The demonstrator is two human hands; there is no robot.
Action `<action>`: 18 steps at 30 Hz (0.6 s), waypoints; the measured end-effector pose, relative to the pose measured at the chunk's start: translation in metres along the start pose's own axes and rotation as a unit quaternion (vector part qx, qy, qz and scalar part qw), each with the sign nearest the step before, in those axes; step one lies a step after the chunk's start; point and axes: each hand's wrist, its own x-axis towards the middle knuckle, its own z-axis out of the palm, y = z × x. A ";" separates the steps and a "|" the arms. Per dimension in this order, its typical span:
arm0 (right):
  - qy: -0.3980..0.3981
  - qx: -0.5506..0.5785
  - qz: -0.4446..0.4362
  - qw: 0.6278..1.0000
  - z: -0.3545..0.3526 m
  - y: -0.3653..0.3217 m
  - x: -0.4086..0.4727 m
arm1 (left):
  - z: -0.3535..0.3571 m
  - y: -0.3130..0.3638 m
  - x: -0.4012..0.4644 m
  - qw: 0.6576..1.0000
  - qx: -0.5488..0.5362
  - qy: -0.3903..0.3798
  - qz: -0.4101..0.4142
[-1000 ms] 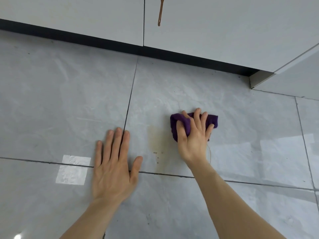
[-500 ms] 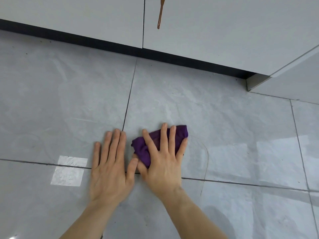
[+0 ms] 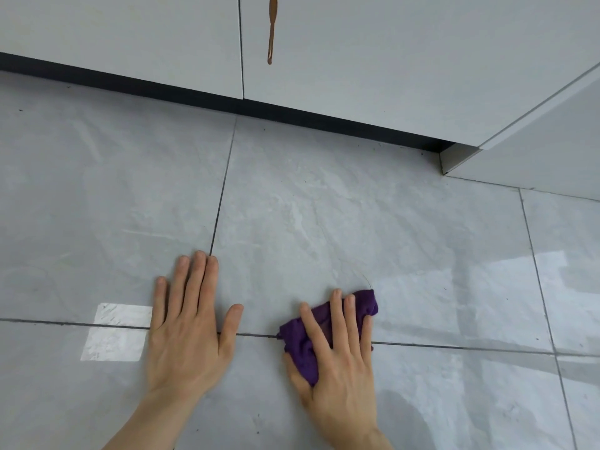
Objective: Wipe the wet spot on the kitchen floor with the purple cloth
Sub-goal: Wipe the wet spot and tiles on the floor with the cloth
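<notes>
- My right hand (image 3: 337, 358) sits low and right of centre in the frame, palm down on the cloth (image 3: 300, 347), fingers spread flat over it; it presses the cloth to the floor (image 3: 324, 222) without closing round it.
- The cloth is bunched under that hand, straddling the dark grout line (image 3: 454, 347) that runs across the lower frame. One purple corner pokes out past my fingertips to the upper right, another lobe shows at the left by my thumb.
- My left hand (image 3: 188, 332) lies flat and empty on the tile, lower left of centre, fingers together and thumb out. I judge it is only bracing me.
- The two hands are near each other but apart, with bare tile between thumb and cloth.
- Progress, as I read it: I cannot make out any clear wet patch or stain on the tile around the cloth. The bright patches at lower left and far right look like reflections on the glossy tile, not water.
- So the wiping seems mostly done, though whatever lies under the cloth and my hand is hidden.
- Left, I think: one more pass over the grout line, then lift the cloth and check the spot is dry.
- Cabinets (image 3: 389, 60) fill the top of the frame, well clear of the work.
</notes>
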 end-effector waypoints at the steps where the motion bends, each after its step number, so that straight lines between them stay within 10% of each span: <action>1: 0.006 0.004 0.008 1.000 -0.001 -0.002 0.010 | 0.000 0.000 0.000 1.000 0.002 0.000 0.000; 8: 0.000 -0.019 -0.031 0.999 -0.010 -0.005 0.116 | -0.001 0.001 -0.001 1.000 0.011 0.001 -0.003; 18: 0.078 -0.003 0.165 0.983 -0.010 0.032 0.060 | -0.001 0.001 -0.001 1.000 0.009 0.005 -0.005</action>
